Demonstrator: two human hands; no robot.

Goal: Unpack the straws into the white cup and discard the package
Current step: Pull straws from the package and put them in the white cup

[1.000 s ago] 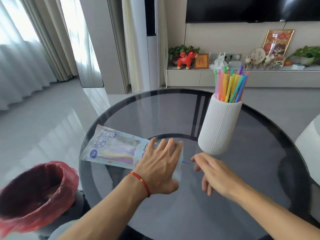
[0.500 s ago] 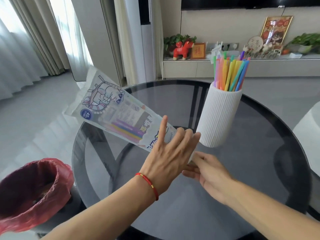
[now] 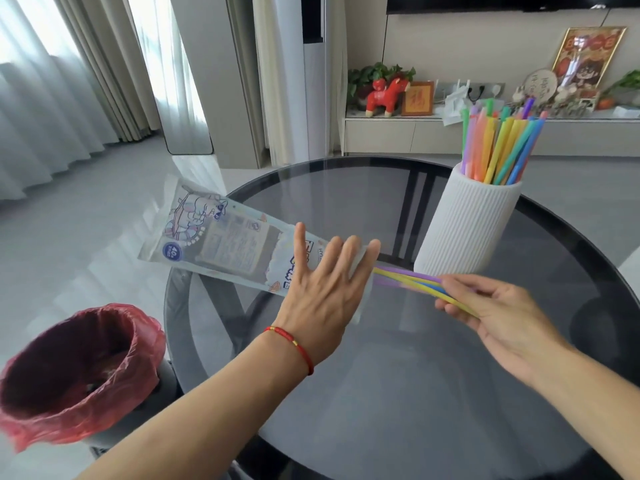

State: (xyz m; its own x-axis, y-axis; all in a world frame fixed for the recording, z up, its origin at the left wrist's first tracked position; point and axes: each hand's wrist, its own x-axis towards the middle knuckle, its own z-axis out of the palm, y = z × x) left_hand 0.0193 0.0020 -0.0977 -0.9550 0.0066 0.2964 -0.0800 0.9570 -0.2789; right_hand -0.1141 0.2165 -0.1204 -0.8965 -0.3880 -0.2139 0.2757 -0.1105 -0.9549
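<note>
My left hand (image 3: pixel 322 289) holds the clear printed straw package (image 3: pixel 221 242) by its open right end, lifted off the table and pointing up to the left. My right hand (image 3: pixel 491 306) pinches a small bunch of purple, yellow and blue straws (image 3: pixel 408 277), most of their length drawn out of the package mouth. The white ribbed cup (image 3: pixel 467 223) stands on the table just behind them, holding several coloured straws (image 3: pixel 498 147) upright.
The round dark glass table (image 3: pixel 398 393) lies under both hands. A bin with a red bag liner (image 3: pixel 79 368) stands on the floor at the lower left, beside the table's edge. A low cabinet with ornaments (image 3: pixel 398 95) runs along the far wall.
The package went from lying flat on the table to being lifted in my left hand. My right hand took hold of the straws and has drawn them out to the right.
</note>
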